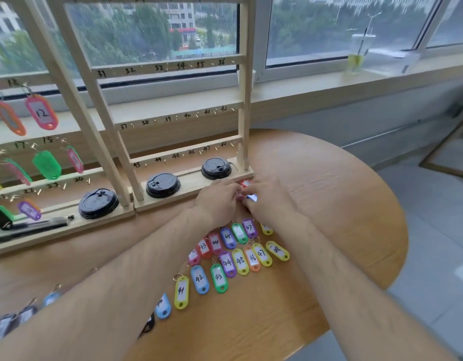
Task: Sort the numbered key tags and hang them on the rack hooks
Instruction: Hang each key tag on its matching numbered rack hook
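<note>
left hand and right hand: both stretched forward, meeting at the foot of the pale wooden numbered rack | fingers curled around small red and blue plastic key tags, exact grip unclear | remaining coloured numbered tags in rows on the round wooden surface

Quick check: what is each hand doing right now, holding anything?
Left hand: fingers curled at a small pile of key tags; grip cannot be told.
Right hand: same pile, fingers bent; grip cannot be told.
</note>
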